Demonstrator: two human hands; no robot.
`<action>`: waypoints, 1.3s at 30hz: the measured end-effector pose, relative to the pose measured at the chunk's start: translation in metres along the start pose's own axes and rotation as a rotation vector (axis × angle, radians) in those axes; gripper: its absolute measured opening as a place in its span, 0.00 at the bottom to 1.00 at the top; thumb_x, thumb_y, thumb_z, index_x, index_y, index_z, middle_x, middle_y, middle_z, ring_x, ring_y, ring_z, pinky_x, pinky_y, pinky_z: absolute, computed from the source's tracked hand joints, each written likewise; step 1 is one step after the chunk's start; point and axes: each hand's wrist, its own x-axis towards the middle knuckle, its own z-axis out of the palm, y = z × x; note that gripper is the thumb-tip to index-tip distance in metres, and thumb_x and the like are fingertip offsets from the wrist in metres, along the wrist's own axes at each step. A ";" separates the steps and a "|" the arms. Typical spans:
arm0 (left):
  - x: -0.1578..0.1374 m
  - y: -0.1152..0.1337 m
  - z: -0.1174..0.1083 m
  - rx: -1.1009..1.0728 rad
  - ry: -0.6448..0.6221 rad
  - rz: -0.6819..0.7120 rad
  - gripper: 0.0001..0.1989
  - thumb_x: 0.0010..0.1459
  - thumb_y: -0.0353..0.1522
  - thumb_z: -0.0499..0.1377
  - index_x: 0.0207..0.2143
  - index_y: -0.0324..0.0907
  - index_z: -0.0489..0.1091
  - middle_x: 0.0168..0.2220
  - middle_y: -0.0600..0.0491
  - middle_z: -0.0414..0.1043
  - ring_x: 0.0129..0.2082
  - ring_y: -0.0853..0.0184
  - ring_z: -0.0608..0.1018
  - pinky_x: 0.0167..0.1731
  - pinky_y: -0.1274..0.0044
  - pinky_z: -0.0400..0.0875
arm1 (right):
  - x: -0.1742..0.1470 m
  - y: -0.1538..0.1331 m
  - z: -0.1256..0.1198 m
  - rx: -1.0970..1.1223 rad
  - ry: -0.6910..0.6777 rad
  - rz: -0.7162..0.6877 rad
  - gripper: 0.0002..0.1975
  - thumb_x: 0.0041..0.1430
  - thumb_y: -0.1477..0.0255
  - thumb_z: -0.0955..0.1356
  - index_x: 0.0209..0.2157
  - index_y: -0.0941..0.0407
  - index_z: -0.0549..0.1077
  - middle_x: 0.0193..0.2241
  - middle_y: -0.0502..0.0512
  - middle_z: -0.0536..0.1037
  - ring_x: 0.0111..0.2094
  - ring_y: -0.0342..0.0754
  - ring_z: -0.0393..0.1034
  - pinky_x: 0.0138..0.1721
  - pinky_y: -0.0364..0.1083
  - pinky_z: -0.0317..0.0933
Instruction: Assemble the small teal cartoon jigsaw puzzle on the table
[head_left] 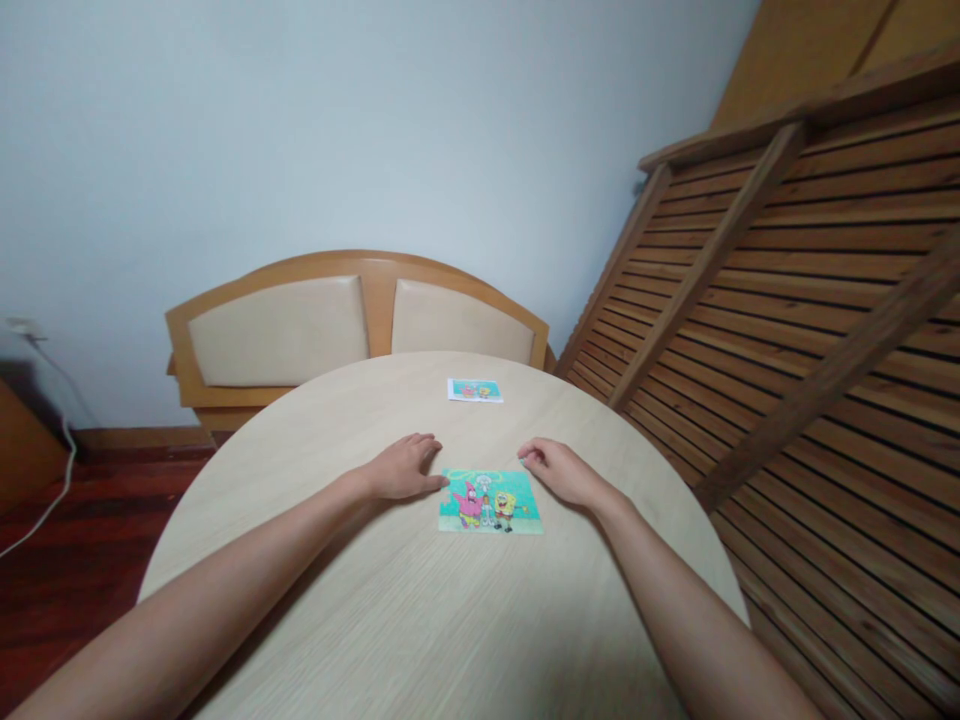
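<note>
A jigsaw puzzle (487, 505) with cartoon figures on a turquoise ground lies flat on the round table. Its pieces sit together as a rectangle, with a gap showing at the upper left side. My left hand (405, 468) rests on the tabletop at the puzzle's left, fingers spread, the thumb tip at its left edge. Just beyond the upper right corner, my right hand (559, 470) is closed in a pinch. A small greenish bit, seemingly a puzzle piece (523, 460), shows at its fingertips, mostly hidden.
Farther back on the pale wooden table (360, 610) lies a small picture card (475, 390) with a similar cartoon image. A padded headboard (277, 330) stands behind the table against the wall. Slatted wooden panels (787, 300) lean along the right side.
</note>
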 end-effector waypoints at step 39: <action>-0.001 0.020 0.004 -0.242 0.205 0.068 0.21 0.62 0.43 0.54 0.50 0.39 0.71 0.51 0.44 0.75 0.50 0.57 0.76 0.52 0.70 0.67 | 0.001 -0.038 0.015 0.344 -0.017 -0.138 0.13 0.61 0.67 0.68 0.45 0.57 0.77 0.41 0.58 0.80 0.41 0.50 0.74 0.44 0.49 0.67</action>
